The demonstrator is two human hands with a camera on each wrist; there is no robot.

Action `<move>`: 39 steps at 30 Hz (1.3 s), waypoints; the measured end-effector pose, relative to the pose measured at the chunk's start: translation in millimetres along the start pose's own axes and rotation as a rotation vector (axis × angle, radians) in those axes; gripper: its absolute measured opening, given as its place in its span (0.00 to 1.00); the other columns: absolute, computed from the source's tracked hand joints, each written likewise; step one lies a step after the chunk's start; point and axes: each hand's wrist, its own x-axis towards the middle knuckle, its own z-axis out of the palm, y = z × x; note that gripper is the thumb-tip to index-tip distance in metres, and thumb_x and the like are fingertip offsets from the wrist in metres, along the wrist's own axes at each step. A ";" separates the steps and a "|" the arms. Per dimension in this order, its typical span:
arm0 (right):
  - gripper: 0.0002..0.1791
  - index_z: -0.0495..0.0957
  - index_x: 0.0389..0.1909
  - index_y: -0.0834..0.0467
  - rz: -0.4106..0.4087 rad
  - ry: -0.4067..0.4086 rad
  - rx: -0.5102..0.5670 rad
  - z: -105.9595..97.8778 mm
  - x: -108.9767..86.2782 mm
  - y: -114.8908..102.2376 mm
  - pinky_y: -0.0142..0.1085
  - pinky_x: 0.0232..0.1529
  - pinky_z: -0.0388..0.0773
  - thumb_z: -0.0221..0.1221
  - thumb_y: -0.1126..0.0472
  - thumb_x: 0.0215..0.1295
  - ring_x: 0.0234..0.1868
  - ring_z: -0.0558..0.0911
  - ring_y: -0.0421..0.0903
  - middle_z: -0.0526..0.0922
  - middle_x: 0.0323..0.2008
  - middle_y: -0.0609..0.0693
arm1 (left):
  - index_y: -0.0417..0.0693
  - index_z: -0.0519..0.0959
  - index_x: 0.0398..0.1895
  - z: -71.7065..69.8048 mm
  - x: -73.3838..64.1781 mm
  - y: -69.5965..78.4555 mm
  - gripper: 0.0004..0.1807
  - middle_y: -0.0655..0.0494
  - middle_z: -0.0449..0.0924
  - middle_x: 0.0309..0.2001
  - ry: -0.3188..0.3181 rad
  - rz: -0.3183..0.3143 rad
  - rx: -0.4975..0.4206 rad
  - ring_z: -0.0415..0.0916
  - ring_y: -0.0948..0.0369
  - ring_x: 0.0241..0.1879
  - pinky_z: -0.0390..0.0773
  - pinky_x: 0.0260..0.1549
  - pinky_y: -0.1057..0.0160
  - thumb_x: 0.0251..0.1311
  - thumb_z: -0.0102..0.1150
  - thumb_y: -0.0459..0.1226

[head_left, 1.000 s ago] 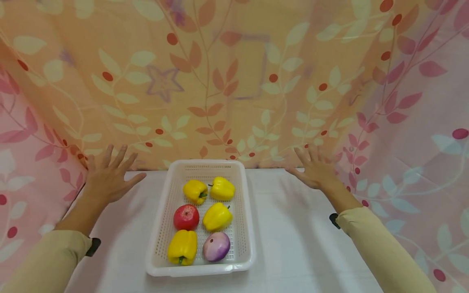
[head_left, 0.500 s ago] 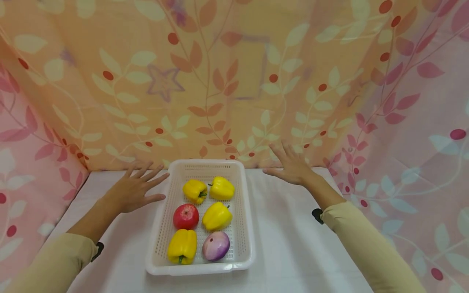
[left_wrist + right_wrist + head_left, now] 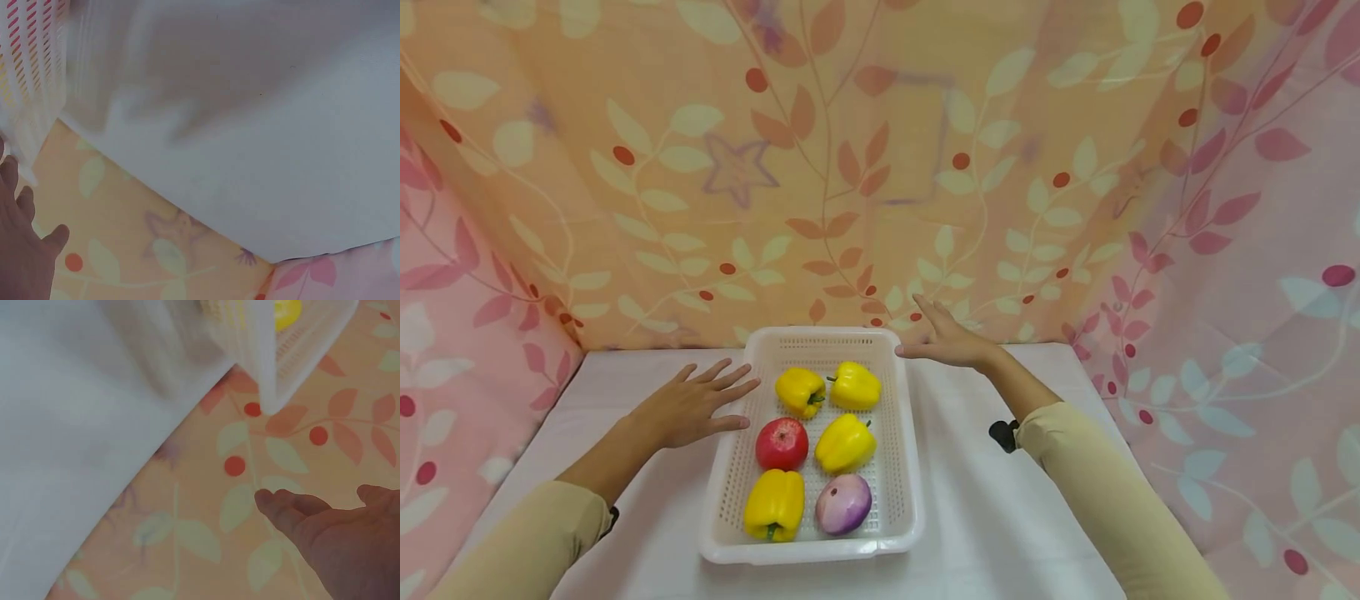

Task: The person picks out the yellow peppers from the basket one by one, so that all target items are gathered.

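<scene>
A white slotted plastic basket [image 3: 808,552] stands on the white-covered table. Inside lie several yellow bell peppers [image 3: 846,444], a red round fruit like a pomegranate [image 3: 782,444], and a round purple-and-white vegetable [image 3: 843,505]. My left hand [image 3: 698,406], fingers spread, reaches over the basket's left rim and holds nothing; contact with the rim cannot be made out. Near the far right corner hovers my right hand [image 3: 951,340], fingers extended, thumb close to the rim. In the right wrist view that hand [image 3: 344,534] appears apart from the basket [image 3: 269,369].
Behind the table hangs an orange leaf-patterned cloth [image 3: 880,208]. Pink patterned cloth [image 3: 1240,333] closes off the right side, and similar cloth [image 3: 475,333] the left. White tabletop [image 3: 970,500] extends on either side of the basket.
Both hands have moved inward toward the basket, the left one rightward and a little nearer, the right one leftward. The basket and its contents have stayed in place.
</scene>
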 end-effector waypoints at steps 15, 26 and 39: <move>0.52 0.41 0.79 0.33 0.158 -0.182 0.447 37.2 26.8 -20.4 0.60 0.69 0.61 0.66 0.46 0.63 0.78 0.49 0.58 0.39 0.80 0.52 | 0.54 0.65 0.74 -3.6 1.8 2.0 0.40 0.46 0.60 0.75 -0.021 -0.004 -0.002 0.53 0.40 0.74 0.51 0.66 0.29 0.65 0.49 0.64; 0.51 0.44 0.80 0.42 0.288 -0.193 0.650 66.5 41.0 -19.4 0.68 0.58 0.69 0.65 0.46 0.64 0.74 0.50 0.73 0.40 0.80 0.56 | 0.55 0.65 0.74 -1.0 3.5 -0.2 0.40 0.46 0.59 0.75 -0.028 -0.016 -0.017 0.52 0.40 0.74 0.50 0.66 0.29 0.65 0.50 0.64; 0.50 0.45 0.80 0.48 0.359 -0.188 0.714 82.7 49.1 -17.5 0.73 0.55 0.66 0.64 0.45 0.65 0.74 0.49 0.74 0.45 0.79 0.58 | 0.55 0.64 0.75 -1.3 3.7 0.9 0.39 0.46 0.58 0.76 -0.034 -0.022 -0.018 0.52 0.40 0.74 0.51 0.66 0.28 0.66 0.51 0.62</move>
